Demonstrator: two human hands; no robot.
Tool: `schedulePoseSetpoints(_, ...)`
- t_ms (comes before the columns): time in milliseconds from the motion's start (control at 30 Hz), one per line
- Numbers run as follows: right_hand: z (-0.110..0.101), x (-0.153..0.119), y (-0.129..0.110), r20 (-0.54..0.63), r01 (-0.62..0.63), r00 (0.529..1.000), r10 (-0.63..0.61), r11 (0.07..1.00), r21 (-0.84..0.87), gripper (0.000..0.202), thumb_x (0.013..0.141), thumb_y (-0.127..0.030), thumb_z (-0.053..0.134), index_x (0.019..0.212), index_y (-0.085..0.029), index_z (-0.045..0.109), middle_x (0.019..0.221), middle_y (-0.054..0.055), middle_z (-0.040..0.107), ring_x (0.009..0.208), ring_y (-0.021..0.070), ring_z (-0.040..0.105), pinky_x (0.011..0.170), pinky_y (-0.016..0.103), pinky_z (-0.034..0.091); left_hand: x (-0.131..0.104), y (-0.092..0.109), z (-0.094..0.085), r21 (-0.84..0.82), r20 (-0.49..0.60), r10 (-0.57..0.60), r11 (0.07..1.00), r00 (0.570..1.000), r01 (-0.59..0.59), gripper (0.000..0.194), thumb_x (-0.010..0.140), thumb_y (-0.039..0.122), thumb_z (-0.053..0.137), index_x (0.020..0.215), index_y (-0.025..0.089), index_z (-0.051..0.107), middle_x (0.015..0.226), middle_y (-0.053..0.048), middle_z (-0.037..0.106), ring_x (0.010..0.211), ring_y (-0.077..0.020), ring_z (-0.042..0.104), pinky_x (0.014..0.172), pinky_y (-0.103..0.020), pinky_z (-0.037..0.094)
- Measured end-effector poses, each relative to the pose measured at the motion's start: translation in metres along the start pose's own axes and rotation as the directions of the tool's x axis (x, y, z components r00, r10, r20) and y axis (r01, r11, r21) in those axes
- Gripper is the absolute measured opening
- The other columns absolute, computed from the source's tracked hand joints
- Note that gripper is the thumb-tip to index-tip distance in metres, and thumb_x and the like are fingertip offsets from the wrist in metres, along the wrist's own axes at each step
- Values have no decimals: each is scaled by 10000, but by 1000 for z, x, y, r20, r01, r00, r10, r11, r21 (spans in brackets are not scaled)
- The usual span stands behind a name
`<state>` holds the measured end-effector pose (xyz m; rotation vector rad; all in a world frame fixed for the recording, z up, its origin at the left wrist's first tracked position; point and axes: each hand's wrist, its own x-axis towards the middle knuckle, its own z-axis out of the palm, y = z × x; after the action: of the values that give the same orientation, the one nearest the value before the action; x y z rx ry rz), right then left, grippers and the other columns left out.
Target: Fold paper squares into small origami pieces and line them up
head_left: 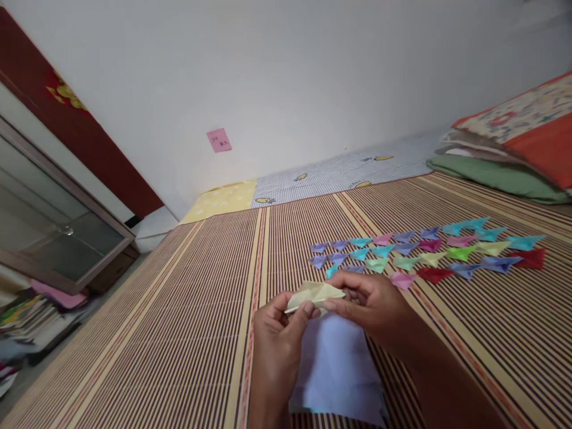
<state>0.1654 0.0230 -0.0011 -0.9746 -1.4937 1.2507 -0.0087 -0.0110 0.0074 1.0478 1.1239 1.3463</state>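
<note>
A striped mat (201, 298) spreads around a two-handed grip, rows of folded paper shapes (460, 253) lined up beyond it.

Mostly to the right of the grip, the shapes, in blues, pinks, greens and reds, look finished; some sit partly hidden behind the fingers. Just below the grip, on the wearer's side, lie lilac sheets (337, 372), apparently unfolded, suggesting work remains; how many cannot be told. The right hand (379, 304) pinches one end of a pale yellow paper (315, 292) and the left hand (279, 328) the other, thumbs and fingers closed on it. Held between them above the mat, the creased, pointed piece appears well along but not yet set among the rows.
</note>
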Motion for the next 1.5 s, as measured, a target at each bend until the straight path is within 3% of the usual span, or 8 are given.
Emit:
schedulePoseSetpoints(100,6,-2,-6,9,19,1000,-19,1000,9,201,858,-357,719,754,-184,709,587,-34,554,560,120,474,538,260,347,0,2,3,-23,-1,15,1000,1000,-15,153,771,282,852,811,147,794,776,-45,792,705,-136,701,664,-197,536)
schedulePoseSetpoints(300,9,-3,-11,-35,57,998,-56,998,21,189,880,-345,699,763,-196,692,629,-30,585,607,131,521,586,267,384,1,-3,5,-183,-62,43,982,997,-53,148,757,227,869,884,177,813,846,-37,809,767,-136,735,757,-216,578)
schedulePoseSetpoints(500,8,-2,-11,-22,127,992,-127,992,-8,120,888,-290,677,822,-200,722,789,10,655,747,167,565,672,296,412,1,-2,3,-135,25,85,988,996,-81,124,878,232,767,976,175,819,987,-66,816,932,-183,755,884,-260,583)
schedulePoseSetpoints(933,8,-2,-9,-11,93,996,-93,996,1,153,896,-305,661,805,-188,702,783,11,626,761,180,563,683,304,421,0,-4,2,-129,44,41,991,998,-35,208,937,323,700,1001,162,814,989,-96,813,850,-181,755,844,-283,585)
schedulePoseSetpoints(1067,9,-2,-11,-46,109,993,-111,993,-38,177,910,-314,653,784,-192,680,776,7,618,760,180,557,680,302,413,0,-1,4,-100,-26,17,995,1000,-20,190,842,299,797,992,183,807,958,-71,797,855,-170,729,798,-250,563)
schedulePoseSetpoints(1167,10,-1,-11,-65,127,989,-132,989,-78,205,916,-335,651,765,-196,661,753,-2,591,729,172,537,655,299,397,0,5,-1,56,-120,137,990,983,-131,194,786,301,836,935,179,812,1056,-81,764,939,-190,699,810,-247,545)
schedulePoseSetpoints(1333,10,-2,-11,-67,146,986,-155,982,-123,200,921,-313,636,756,-199,648,768,8,616,735,182,567,659,312,406,-2,13,-11,156,-153,115,984,982,-91,238,769,364,845,903,170,818,900,-63,748,666,-116,637,591,-191,502)
schedulePoseSetpoints(1500,13,-3,-15,-107,248,955,-278,941,-228,159,919,-207,614,767,-210,662,784,7,638,745,179,598,685,317,426,-7,20,-5,-96,-121,-42,995,992,30,436,723,329,885,1113,163,779,840,-68,767,446,-46,550,366,-124,353)
